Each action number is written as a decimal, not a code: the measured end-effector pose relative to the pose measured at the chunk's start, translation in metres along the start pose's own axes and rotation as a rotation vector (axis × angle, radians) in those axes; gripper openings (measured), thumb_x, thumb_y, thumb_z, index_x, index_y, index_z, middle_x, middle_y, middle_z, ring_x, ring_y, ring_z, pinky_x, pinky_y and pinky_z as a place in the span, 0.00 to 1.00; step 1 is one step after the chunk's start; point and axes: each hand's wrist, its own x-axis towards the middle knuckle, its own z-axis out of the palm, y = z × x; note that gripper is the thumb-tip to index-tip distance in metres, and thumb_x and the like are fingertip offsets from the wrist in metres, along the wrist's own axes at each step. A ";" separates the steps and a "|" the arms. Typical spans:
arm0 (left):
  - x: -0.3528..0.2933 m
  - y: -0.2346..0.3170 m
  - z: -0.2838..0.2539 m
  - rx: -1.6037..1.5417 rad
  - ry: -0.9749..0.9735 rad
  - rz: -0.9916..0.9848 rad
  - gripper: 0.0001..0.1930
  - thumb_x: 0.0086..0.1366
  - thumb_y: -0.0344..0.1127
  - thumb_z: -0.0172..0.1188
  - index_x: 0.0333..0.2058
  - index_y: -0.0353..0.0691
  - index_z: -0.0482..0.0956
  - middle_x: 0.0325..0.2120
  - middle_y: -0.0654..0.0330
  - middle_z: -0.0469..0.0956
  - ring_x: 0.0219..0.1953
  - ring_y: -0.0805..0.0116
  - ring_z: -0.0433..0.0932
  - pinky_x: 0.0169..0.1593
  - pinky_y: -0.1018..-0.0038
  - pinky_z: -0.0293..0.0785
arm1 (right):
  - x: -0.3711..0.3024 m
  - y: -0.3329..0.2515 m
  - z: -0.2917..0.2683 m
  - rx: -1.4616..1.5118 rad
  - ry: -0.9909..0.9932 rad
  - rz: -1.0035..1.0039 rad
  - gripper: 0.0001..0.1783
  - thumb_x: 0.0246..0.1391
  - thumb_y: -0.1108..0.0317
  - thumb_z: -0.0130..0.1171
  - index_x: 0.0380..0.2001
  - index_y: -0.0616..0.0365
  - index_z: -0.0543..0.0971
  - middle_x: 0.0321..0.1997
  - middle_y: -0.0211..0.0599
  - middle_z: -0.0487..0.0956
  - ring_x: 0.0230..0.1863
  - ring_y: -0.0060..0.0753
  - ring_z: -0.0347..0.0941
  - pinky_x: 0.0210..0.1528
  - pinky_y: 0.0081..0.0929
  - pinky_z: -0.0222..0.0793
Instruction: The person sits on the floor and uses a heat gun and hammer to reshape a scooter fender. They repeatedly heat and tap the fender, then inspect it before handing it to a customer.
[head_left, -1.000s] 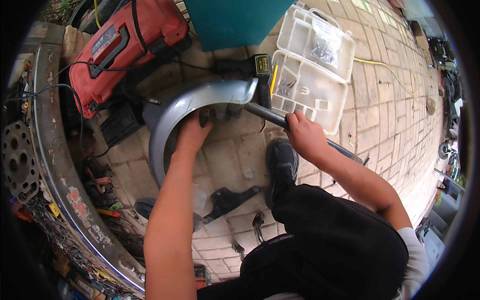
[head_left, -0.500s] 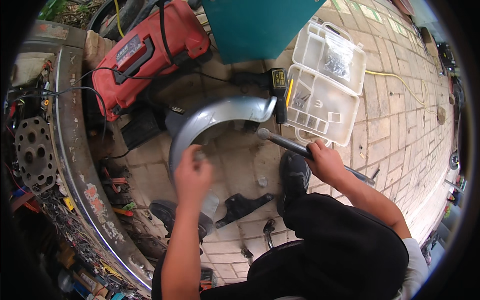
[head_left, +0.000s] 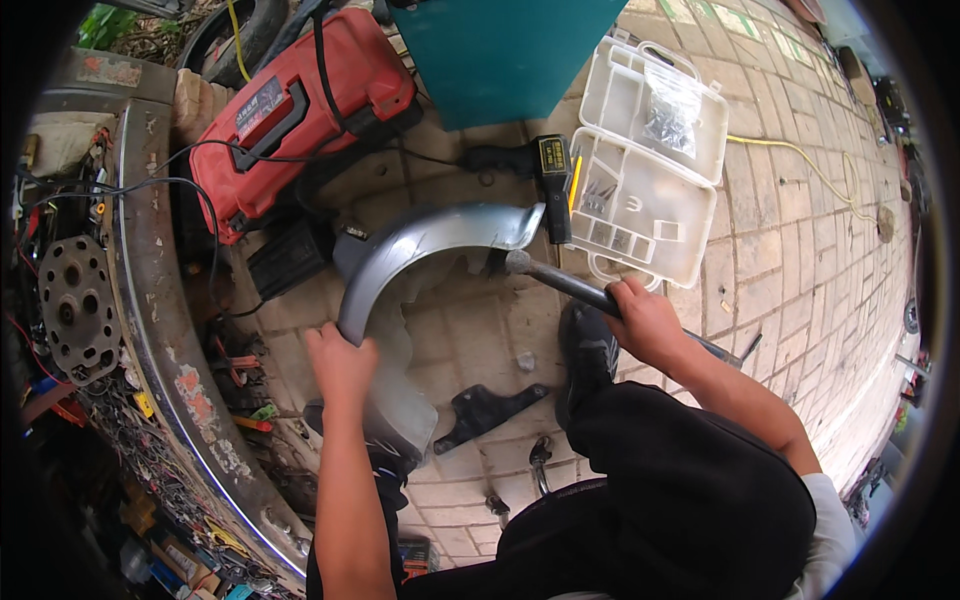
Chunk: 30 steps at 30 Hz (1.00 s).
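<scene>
A silver curved mudguard (head_left: 420,228) arches over the paving in front of me. My left hand (head_left: 342,365) is closed around its lower left edge, fingers wrapped over the rim. Inside the curve, a translucent grey sheet-like part (head_left: 400,375) hangs down toward my left shoe; I cannot tell if it is joined on. My right hand (head_left: 640,318) grips a long dark metal bar (head_left: 572,284) at mid-length. The bar's rounded end lies close to the mudguard's right tip, and its other end reaches past my forearm. Below, a black bracket (head_left: 490,415) lies between my shoes.
Beyond the mudguard are a black corded hand tool (head_left: 556,190), an open clear organizer case (head_left: 645,210), a red tool case (head_left: 300,110) and a teal box (head_left: 505,65). A scuffed metal beam (head_left: 160,270) borders the left, with a perforated disc (head_left: 75,310) behind it.
My left hand has moved down and left and now grips the mudguard's edge. The mudguard has shifted slightly, showing more of the grey part. The bar's tip moved slightly left.
</scene>
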 end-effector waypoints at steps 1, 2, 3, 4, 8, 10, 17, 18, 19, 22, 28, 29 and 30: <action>-0.005 -0.001 0.002 0.008 0.016 -0.010 0.23 0.48 0.39 0.63 0.40 0.28 0.73 0.41 0.42 0.68 0.46 0.41 0.70 0.50 0.55 0.70 | 0.001 0.000 0.000 0.000 0.000 -0.011 0.13 0.50 0.66 0.60 0.36 0.58 0.71 0.36 0.44 0.72 0.34 0.54 0.74 0.33 0.47 0.73; -0.011 -0.002 0.004 0.024 0.023 -0.037 0.23 0.48 0.39 0.63 0.40 0.28 0.73 0.41 0.43 0.68 0.46 0.41 0.70 0.49 0.55 0.70 | 0.001 -0.001 0.001 0.001 -0.004 -0.024 0.13 0.50 0.66 0.60 0.36 0.58 0.71 0.36 0.44 0.72 0.35 0.53 0.75 0.34 0.46 0.73; -0.016 -0.001 0.006 0.036 0.032 -0.039 0.23 0.48 0.39 0.63 0.40 0.29 0.73 0.41 0.43 0.68 0.46 0.42 0.70 0.49 0.54 0.71 | 0.003 -0.002 0.002 -0.002 -0.008 -0.036 0.13 0.50 0.66 0.60 0.36 0.58 0.71 0.36 0.43 0.72 0.35 0.53 0.75 0.34 0.46 0.73; -0.021 0.001 0.009 0.056 0.035 -0.054 0.22 0.48 0.39 0.63 0.39 0.29 0.73 0.40 0.44 0.68 0.46 0.42 0.71 0.48 0.54 0.71 | 0.003 -0.003 0.004 -0.019 -0.005 -0.042 0.13 0.50 0.66 0.60 0.36 0.58 0.71 0.36 0.43 0.72 0.35 0.52 0.75 0.34 0.45 0.73; -0.030 0.006 0.007 0.088 0.050 -0.037 0.21 0.49 0.40 0.63 0.39 0.31 0.73 0.40 0.46 0.68 0.46 0.44 0.71 0.46 0.53 0.73 | 0.006 -0.007 0.012 -0.061 0.004 -0.045 0.14 0.49 0.66 0.61 0.36 0.58 0.71 0.36 0.42 0.72 0.35 0.49 0.76 0.33 0.43 0.73; -0.034 0.010 0.004 0.072 0.042 -0.034 0.22 0.49 0.41 0.63 0.39 0.31 0.74 0.40 0.47 0.68 0.46 0.45 0.71 0.45 0.53 0.73 | 0.007 -0.008 0.016 -0.063 0.021 -0.056 0.14 0.49 0.66 0.61 0.37 0.58 0.71 0.36 0.42 0.71 0.35 0.48 0.76 0.33 0.42 0.73; -0.045 0.023 0.003 0.047 -0.013 -0.082 0.25 0.49 0.45 0.65 0.39 0.31 0.74 0.41 0.46 0.68 0.47 0.45 0.71 0.46 0.54 0.73 | 0.015 -0.010 0.027 -0.058 0.035 -0.069 0.13 0.50 0.66 0.60 0.38 0.58 0.71 0.35 0.43 0.71 0.35 0.50 0.76 0.32 0.43 0.72; -0.044 0.024 0.001 0.034 -0.021 -0.077 0.26 0.51 0.46 0.65 0.42 0.31 0.74 0.41 0.47 0.68 0.46 0.45 0.71 0.47 0.56 0.73 | 0.016 -0.009 0.028 -0.048 0.034 -0.067 0.13 0.50 0.67 0.60 0.38 0.58 0.70 0.35 0.44 0.71 0.35 0.50 0.76 0.32 0.43 0.72; -0.045 0.025 -0.001 0.027 -0.028 -0.081 0.27 0.52 0.47 0.65 0.44 0.31 0.74 0.41 0.47 0.68 0.46 0.46 0.71 0.48 0.57 0.72 | 0.016 -0.009 0.028 -0.048 0.022 -0.056 0.14 0.50 0.66 0.60 0.39 0.58 0.71 0.36 0.43 0.71 0.35 0.50 0.76 0.33 0.43 0.72; -0.052 0.029 -0.011 -0.184 0.057 -0.030 0.26 0.59 0.45 0.60 0.51 0.32 0.73 0.41 0.49 0.69 0.47 0.52 0.71 0.51 0.64 0.69 | 0.016 -0.008 0.028 -0.033 0.012 -0.039 0.17 0.49 0.66 0.62 0.41 0.57 0.71 0.36 0.42 0.72 0.37 0.51 0.75 0.35 0.44 0.73; -0.086 0.064 0.017 -0.743 -0.206 0.277 0.21 0.66 0.28 0.53 0.57 0.33 0.70 0.39 0.59 0.71 0.40 0.72 0.71 0.45 0.78 0.67 | 0.016 -0.009 0.025 -0.003 0.012 -0.059 0.13 0.51 0.67 0.59 0.37 0.59 0.70 0.36 0.45 0.72 0.36 0.53 0.75 0.34 0.46 0.72; -0.082 0.074 0.032 -0.803 -0.289 0.233 0.22 0.65 0.27 0.55 0.58 0.31 0.69 0.37 0.59 0.73 0.36 0.72 0.73 0.43 0.79 0.69 | 0.017 -0.009 0.024 0.000 0.011 -0.059 0.13 0.51 0.67 0.59 0.37 0.59 0.70 0.36 0.45 0.72 0.36 0.53 0.75 0.34 0.46 0.72; -0.077 0.083 0.046 -0.998 -0.347 0.074 0.22 0.65 0.27 0.56 0.57 0.30 0.69 0.36 0.59 0.74 0.35 0.72 0.74 0.42 0.78 0.70 | 0.017 -0.009 0.024 0.007 0.020 -0.066 0.13 0.51 0.67 0.59 0.37 0.59 0.70 0.36 0.45 0.72 0.36 0.53 0.75 0.34 0.46 0.71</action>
